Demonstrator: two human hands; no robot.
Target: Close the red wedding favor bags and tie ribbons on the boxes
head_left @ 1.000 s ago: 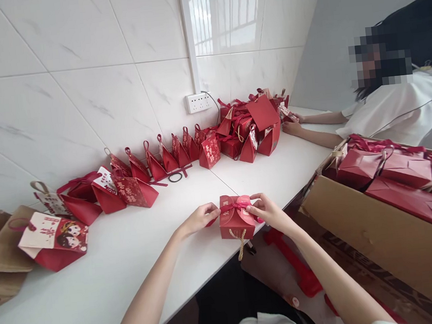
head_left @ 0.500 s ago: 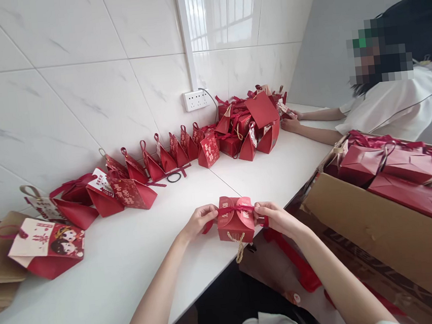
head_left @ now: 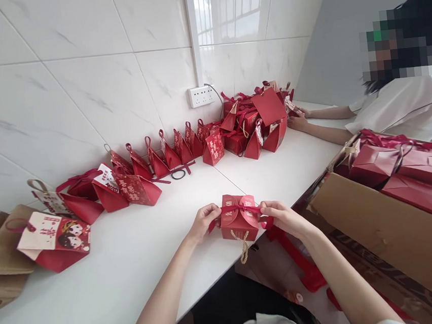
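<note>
A small red gift box with gold lettering on its curved top flaps stands at the table's front edge. A twisted gold cord loop hangs from its near side. Across its top runs a dark red ribbon, crossed at the middle. My left hand pinches the ribbon at the box's left side, a tail of it dangling below the fingers. At the right side, my right hand pinches the ribbon's other end, with some of it showing beneath the hand.
Red peaked boxes line the wall, leading to a heap of red boxes. A black ring lies before them. Brown paper bags are at left. At right stand a carton of red boxes and another person leaning over the table.
The view has shifted slightly, so the surroundings appear a little further right. Both hands keep hold of the ribbon, and my right hand sits slightly farther from the box.
</note>
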